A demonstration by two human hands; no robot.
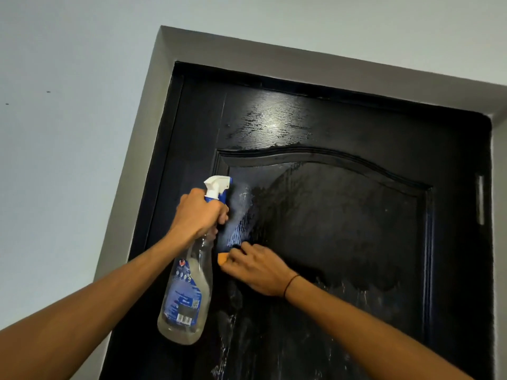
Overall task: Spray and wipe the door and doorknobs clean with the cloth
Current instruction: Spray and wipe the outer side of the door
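The black panelled door (343, 215) stands shut, streaked with wet foam. A clear spray bottle (189, 275) with a white-blue trigger points at it. An orange cloth (222, 257) presses against the panel.

Your left hand (201, 212) grips the neck of the clear spray bottle (186, 292), nozzle toward the black door (343, 229). Your right hand (258, 267) presses an orange cloth (222, 258) against the wet, streaked panel just below the nozzle.
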